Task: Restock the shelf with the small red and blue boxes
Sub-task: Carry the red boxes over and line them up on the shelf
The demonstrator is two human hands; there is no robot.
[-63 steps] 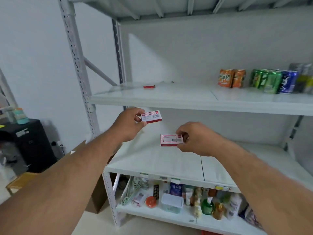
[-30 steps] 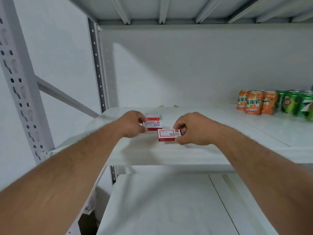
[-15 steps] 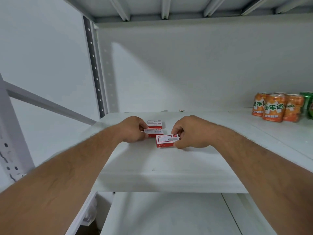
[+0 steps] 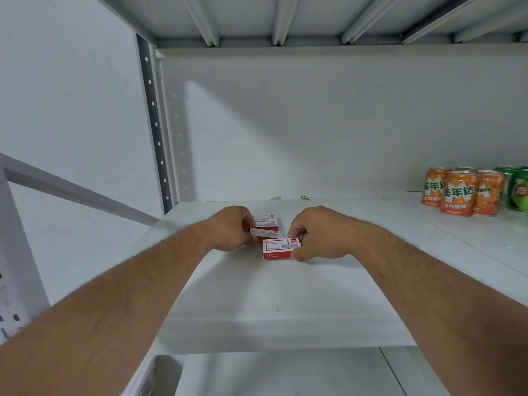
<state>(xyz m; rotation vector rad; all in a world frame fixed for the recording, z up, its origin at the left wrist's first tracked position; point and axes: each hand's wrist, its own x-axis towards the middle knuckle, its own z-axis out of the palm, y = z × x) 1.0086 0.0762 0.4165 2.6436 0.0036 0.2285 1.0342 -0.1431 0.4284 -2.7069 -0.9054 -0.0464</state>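
Observation:
Both hands rest on the white shelf board (image 4: 285,290). My left hand (image 4: 231,228) pinches a small red and white box (image 4: 264,232) by its left end, close to the board. Just behind it lie two more red boxes: a middle one (image 4: 268,223) and a rear one (image 4: 266,217), in a row running to the back. My right hand (image 4: 317,232) grips another red and white box (image 4: 281,248) by its right end; this box sits flat on the shelf, in front and slightly right of the row.
Orange soda cans (image 4: 457,192) and green cans (image 4: 517,190) stand at the shelf's right back. A perforated grey upright (image 4: 155,124) rises at the left rear corner. The shelf above (image 4: 285,21) hangs overhead. A lower shelf (image 4: 285,372) shows beneath.
Both hands went up from between the shelves to the upper board. The right box now lies flat on it, and the left box has come close behind it next to the boxes there.

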